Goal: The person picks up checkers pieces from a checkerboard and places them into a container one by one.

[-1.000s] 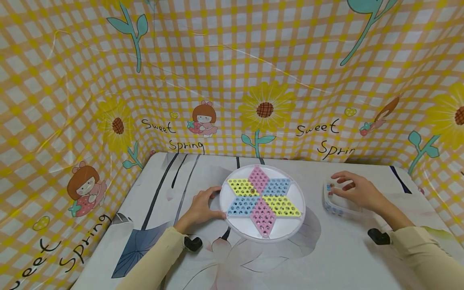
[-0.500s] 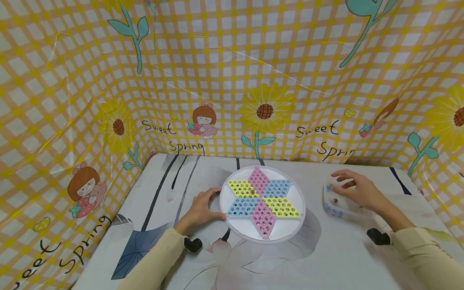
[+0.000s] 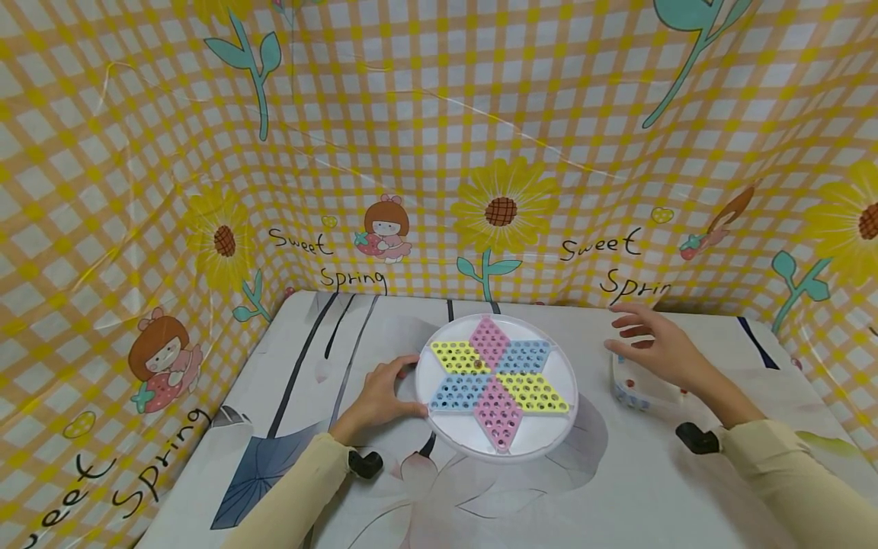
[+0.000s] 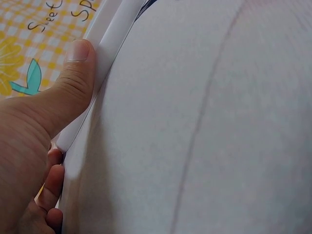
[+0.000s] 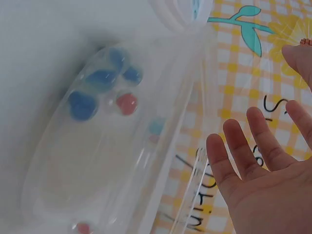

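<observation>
A round white Chinese checkers board (image 3: pixel 439 427) with a pink, yellow and blue star of holes lies mid-table. My left hand (image 3: pixel 379 395) holds its left rim, thumb and fingers set apart along the edge; in the left wrist view the thumb (image 4: pixel 80 73) lies against the rim and the other fingers curl below. One brownish marble (image 3: pixel 478 364) sits in the upper yellow section. Over a clear plastic box (image 3: pixel 634 400) on the right hovers my right hand (image 3: pixel 661 351), fingers spread, nothing visible in them. Inside the box are blue marbles (image 5: pixel 83 106) and red marbles (image 5: pixel 126 104).
The table wears a pale cloth (image 3: pixel 439 503) with dark lines and flower prints. Yellow checked fabric (image 3: pixel 439 137) with sunflowers rises behind and at the sides. A small greyish-white object or print (image 3: pixel 231 418) is at the table's left edge.
My right hand has lifted and shifted left above the box, uncovering more of it. Marbles in the box have changed position. My left hand and the board stay put.
</observation>
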`<state>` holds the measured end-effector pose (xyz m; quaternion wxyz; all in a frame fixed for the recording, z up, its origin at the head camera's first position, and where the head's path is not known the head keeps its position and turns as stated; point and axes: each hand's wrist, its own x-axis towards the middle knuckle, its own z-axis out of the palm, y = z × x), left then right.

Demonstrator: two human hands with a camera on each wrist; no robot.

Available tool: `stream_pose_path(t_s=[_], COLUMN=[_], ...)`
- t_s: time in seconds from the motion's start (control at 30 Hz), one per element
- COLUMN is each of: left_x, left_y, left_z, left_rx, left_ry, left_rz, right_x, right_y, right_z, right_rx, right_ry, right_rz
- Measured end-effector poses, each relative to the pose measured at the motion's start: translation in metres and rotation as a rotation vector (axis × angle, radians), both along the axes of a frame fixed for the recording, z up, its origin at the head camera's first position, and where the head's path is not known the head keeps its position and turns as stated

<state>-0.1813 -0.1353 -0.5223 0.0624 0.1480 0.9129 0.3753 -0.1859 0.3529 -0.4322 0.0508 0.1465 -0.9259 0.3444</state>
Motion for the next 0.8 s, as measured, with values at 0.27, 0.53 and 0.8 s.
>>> stream_pose_path(t_s=[0.27, 0.53, 0.8], left_x=[0.001, 0.002, 0.001], left_y=[0.000, 0.000, 0.000], left_z=[0.000, 0.002, 0.003], left_rx=[0.011, 0.013, 0.011], left_ry=[0.002, 0.006, 0.004], left_rz=[0.004, 0.008, 0.011], right_x=[-0.008, -0.017, -0.027], right_y=[-0.022, -0.042, -0.063], right_z=[0.004, 0.007, 0.007], right_rx=[-0.010, -0.018, -0.042], right_ry=[-0.036, -0.039, -0.032], right_rz=[0.031, 0.069, 0.111])
